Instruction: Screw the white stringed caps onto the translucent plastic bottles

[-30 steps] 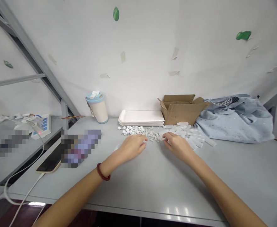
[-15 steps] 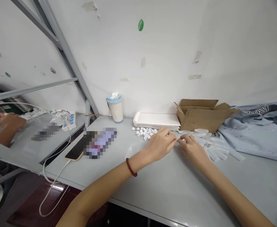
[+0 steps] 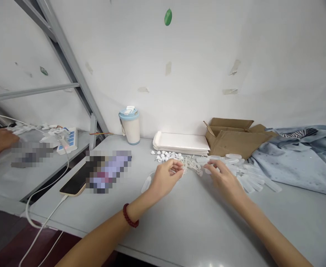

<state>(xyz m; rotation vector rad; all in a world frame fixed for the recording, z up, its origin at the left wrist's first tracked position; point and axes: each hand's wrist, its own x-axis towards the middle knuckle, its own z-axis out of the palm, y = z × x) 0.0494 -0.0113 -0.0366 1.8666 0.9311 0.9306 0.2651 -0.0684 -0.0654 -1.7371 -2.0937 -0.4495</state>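
Note:
My left hand (image 3: 167, 176) is at the middle of the desk, its fingers loosely curled with a gap to the thumb. Its fingertips are beside a small pile of thin whitish loops of cord (image 3: 191, 165). Behind it lie several small white caps (image 3: 163, 155). My right hand (image 3: 225, 180) is to the right of the loops, its thumb and fingertips close together at a small pale piece too blurred to name. Just beyond it, several translucent plastic sleeves (image 3: 249, 181) are spread out. One more clear sleeve (image 3: 146, 183) lies left of my left wrist.
A stack of white padded envelopes (image 3: 181, 142) and an open cardboard box (image 3: 231, 142) stand along the wall. Pale blue cloth (image 3: 288, 163) lies right. To the left are a lidded cup (image 3: 131, 128), a phone (image 3: 74, 181) on a cable, and another person's hand (image 3: 2, 139).
My hands have moved apart; the left has shifted left and its fingers have loosened. The cord loops between them now show. The view has shifted slightly.

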